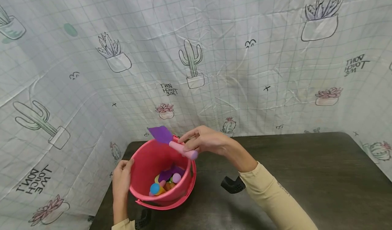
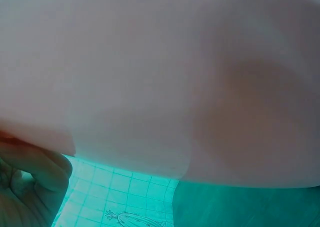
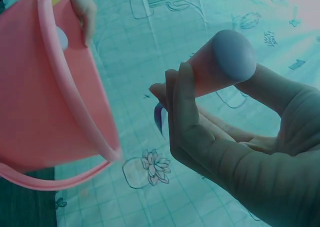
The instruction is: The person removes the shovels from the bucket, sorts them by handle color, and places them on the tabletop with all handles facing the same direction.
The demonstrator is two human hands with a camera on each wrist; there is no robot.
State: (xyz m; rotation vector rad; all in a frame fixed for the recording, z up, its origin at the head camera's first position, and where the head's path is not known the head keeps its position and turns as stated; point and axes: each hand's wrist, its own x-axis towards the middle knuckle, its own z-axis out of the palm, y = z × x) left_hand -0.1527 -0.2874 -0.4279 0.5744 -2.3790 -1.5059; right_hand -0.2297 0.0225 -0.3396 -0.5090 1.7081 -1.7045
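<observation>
My right hand pinches a toy shovel by its light pink handle, over the right rim of a pink bucket. The shovel's purple blade points up and left, across the bucket's back edge. In the right wrist view the handle's rounded pale end faces the camera, and most of the blade is hidden behind the fingers. My left hand grips the bucket's left rim, fingertips over the edge. The bucket tilts, its mouth towards me. Inside lie a blue-ended toy piece, a pale pink rounded end and purple pieces.
The bucket's pink carrying handle hangs down along its front. Under everything is a dark wooden table. A white cloth with cactus drawings hangs behind the table and at its sides. A black strap mount sticks out at the right wrist.
</observation>
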